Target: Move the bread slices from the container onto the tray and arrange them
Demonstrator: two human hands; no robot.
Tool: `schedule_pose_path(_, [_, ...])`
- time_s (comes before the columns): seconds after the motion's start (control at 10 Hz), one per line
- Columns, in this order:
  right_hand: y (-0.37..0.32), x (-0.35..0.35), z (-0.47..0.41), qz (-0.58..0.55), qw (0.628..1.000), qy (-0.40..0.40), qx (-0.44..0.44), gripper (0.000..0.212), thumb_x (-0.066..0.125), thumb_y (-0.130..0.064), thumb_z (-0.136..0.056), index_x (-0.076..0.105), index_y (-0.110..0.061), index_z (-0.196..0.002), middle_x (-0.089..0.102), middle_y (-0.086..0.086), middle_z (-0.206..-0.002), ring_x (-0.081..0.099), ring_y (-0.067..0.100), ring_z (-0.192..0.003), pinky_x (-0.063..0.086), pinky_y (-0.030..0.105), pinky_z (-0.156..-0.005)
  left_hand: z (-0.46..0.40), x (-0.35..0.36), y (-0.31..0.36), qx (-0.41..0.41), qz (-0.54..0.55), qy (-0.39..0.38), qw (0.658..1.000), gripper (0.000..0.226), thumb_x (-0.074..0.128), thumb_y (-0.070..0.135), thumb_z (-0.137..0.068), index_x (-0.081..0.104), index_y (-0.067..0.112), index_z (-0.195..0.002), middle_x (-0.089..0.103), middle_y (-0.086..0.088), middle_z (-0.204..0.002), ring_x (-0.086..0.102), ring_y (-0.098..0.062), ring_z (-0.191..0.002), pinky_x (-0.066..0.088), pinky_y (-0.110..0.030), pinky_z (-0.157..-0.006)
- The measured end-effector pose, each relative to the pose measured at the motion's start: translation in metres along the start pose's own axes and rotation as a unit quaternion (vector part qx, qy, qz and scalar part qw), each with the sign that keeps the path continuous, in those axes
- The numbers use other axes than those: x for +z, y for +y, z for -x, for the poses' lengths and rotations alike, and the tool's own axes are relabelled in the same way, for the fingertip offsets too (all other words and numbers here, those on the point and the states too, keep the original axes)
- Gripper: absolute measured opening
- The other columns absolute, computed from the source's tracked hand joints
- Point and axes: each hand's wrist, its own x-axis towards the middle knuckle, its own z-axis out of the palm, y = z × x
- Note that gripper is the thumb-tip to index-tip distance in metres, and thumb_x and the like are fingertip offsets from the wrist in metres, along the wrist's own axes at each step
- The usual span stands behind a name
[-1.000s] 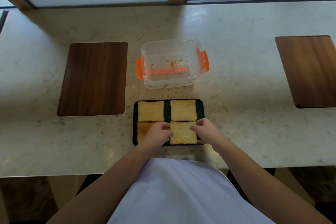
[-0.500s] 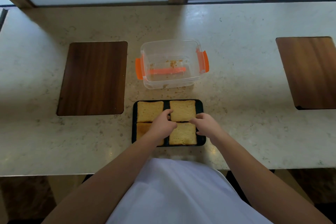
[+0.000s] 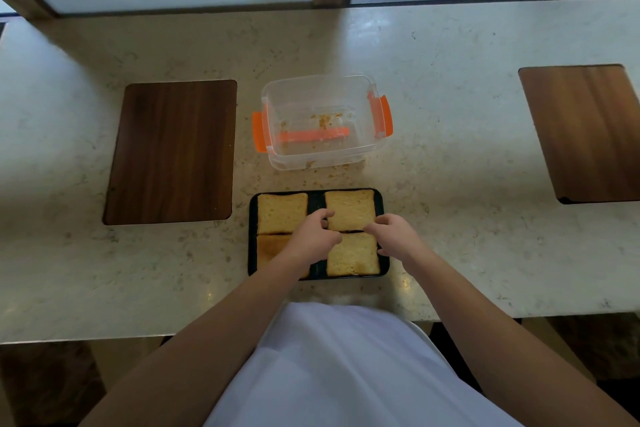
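Observation:
A black tray (image 3: pixel 252 218) near the counter's front edge holds several bread slices in a two-by-two grid. The far left slice (image 3: pixel 281 212) and near right slice (image 3: pixel 352 255) lie free. A darker near left slice (image 3: pixel 268 246) is partly hidden under my left arm. My left hand (image 3: pixel 313 236) pinches the left edge of the far right slice (image 3: pixel 350 210), and my right hand (image 3: pixel 394 234) touches its near right corner. The clear container (image 3: pixel 322 121) with orange clips stands behind the tray and holds only crumbs.
A dark wooden board (image 3: pixel 173 152) lies left of the container and another wooden board (image 3: pixel 585 132) lies at the right edge. Crumbs are scattered between container and tray. Windows run along the back of the stone counter (image 3: pixel 450 184).
Both hands moved away from the near right slice to the far right slice. That slice now lies a little further right, with a wider gap to the far left slice.

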Motion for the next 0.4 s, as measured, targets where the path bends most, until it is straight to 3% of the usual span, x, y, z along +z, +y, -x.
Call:
schedule_pose_path(0.1, [0.000,0.000,0.000,-0.002,1.000,0.001,0.004,0.061,0.061,-0.030,-0.095,0.043,-0.007,-0.149,0.051,0.012,-0.149,0.052,0.028,-0.130,0.049,0.049,-0.106,0.001,-0.002,-0.003,0.010,-0.010,-0.005,1.000,0.064,0.068,0.018,-0.088,0.042,0.030,-0.146,0.045,-0.006,-0.148,0.055,-0.009,-0.094,0.052,-0.027,-0.069])
schedule_pose_path(0.3, [0.000,0.005,0.006,0.013,1.000,0.028,-0.003,0.062,0.061,-0.030,-0.094,0.043,-0.007,-0.148,0.050,0.013,-0.146,0.052,0.027,-0.126,0.050,0.046,-0.102,0.011,-0.001,-0.004,0.086,-0.121,-0.003,0.989,0.062,0.056,0.027,-0.091,0.036,0.028,-0.150,0.044,-0.004,-0.146,0.054,0.000,-0.055,0.042,-0.018,-0.047])
schedule_pose_path(0.4, [-0.003,0.018,0.012,0.068,0.995,0.069,-0.034,0.064,0.059,-0.029,-0.091,0.040,-0.012,-0.149,0.043,0.013,-0.150,0.042,0.031,-0.135,0.042,0.050,-0.108,0.021,-0.005,-0.002,0.159,-0.188,0.032,0.969,0.059,0.053,0.026,-0.093,0.036,0.022,-0.149,0.041,-0.006,-0.147,0.061,-0.012,-0.084,0.047,-0.025,-0.066])
